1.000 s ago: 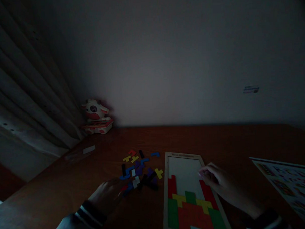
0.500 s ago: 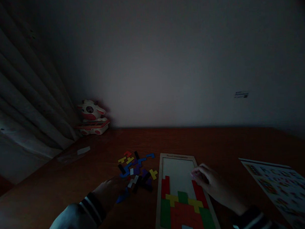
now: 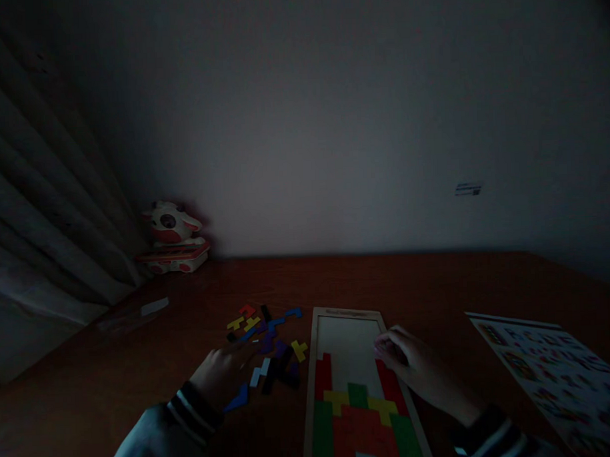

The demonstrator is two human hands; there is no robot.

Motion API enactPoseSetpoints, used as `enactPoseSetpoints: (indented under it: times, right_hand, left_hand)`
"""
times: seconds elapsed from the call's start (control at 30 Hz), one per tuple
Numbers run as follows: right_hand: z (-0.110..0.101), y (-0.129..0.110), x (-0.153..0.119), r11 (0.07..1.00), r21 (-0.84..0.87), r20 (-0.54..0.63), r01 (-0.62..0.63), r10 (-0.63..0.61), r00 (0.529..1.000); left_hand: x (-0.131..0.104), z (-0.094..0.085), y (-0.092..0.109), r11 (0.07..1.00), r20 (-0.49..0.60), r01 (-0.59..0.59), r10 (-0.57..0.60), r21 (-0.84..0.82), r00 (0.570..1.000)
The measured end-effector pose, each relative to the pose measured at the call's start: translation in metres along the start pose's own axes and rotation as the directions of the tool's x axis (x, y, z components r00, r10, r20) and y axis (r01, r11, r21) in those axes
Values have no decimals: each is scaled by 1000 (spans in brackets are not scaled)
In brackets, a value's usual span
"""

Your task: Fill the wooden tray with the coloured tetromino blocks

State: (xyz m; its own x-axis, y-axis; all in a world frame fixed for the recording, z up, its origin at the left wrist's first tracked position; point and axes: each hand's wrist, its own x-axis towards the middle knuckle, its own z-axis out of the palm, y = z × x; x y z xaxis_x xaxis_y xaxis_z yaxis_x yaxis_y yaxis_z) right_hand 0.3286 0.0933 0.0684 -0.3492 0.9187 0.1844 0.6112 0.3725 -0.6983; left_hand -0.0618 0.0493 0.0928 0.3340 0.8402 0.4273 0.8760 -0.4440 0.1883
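Observation:
My left hand point(image 3: 222, 371) reaches over the near left side of a heap of flat puzzle pieces, its fingers stretched out and their tips dim among the pieces. A blue piece point(image 3: 237, 398) lies just below it, and a white piece point(image 3: 260, 372) to its right. My right hand point(image 3: 412, 365) rests at the right rim of a wooden puzzle board point(image 3: 346, 313), fingers curled together; whatever they hold, if anything, is hidden. Red, yellow and green pieces fill the board's near part, including a red piece point(image 3: 391, 387) beside that hand. Pale bare board shows at the far part.
A printed sheet of coloured shapes point(image 3: 550, 366) lies to the right. At the back left stands a cow-shaped toy point(image 3: 172, 236) near a curtain point(image 3: 49, 217). A small white strip point(image 3: 154, 306) lies on the brown table point(image 3: 412, 285), which meets a wall.
The view has shifted slightly, moving things left in the picture. My left hand has moved up over the pieces, covering the middle left of the heap. My right hand stays at the board's right rim.

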Motion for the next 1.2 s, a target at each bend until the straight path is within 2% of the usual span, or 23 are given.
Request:
enactPoseSetpoints:
  times: [0.1, 0.2, 0.27, 0.4, 0.5, 0.57, 0.7, 0.83, 0.93, 1.03, 1.1, 1.2]
  right_hand:
    - [-1, -3, 1, 1000, -6, -40, -20, 20, 999]
    - [-2, -9, 1, 1000, 1, -118, -4, 4, 993]
    - [-2, -15, 1, 999, 19, -157, 36, -32, 987]
    - [1, -24, -3, 992, 83, -148, 97, -84, 985]
    - [3, -31, -6, 988, 109, -90, 112, -103, 991]
    - [4, -37, -8, 981, 128, -37, 145, -142, 989]
    - [6, -47, -8, 972, 154, 25, 180, -186, 982]
    - [8, -45, -8, 973, 159, -19, 168, -168, 986]
    - [11, -36, -9, 975, 203, -79, 89, -74, 994]
    - [12, -26, -9, 958, 285, -136, 31, 9, 991]
    - [11, -20, -8, 937, 348, -170, 30, 31, 985]
    - [9, -16, -5, 893, 448, -210, 44, 57, 976]
  left_hand:
    - [32, 7, 29, 974, -6, -6, 4, -225, 1000]
    - [61, 29, 58, 901, -45, 19, -43, -433, 998]
    - [72, 47, 73, 850, -40, -7, -17, -526, 999]
    - [76, 71, 90, 828, -115, -85, 25, -555, 993]
    - [70, 76, 96, 845, -144, -205, 152, -494, 978]
    - [66, 77, 98, 845, -169, -279, 226, -455, 959]
    - [61, 79, 101, 822, -215, -354, 285, -446, 934]
    - [61, 78, 102, 845, -207, -353, 292, -402, 934]
    - [62, 73, 97, 901, -195, -342, 297, -267, 935]
    - [64, 64, 83, 909, -126, -402, 389, -108, 913]
    - [64, 55, 70, 893, -36, -448, 447, -49, 894]
    - [63, 40, 47, 917, 101, -399, 399, -24, 911]
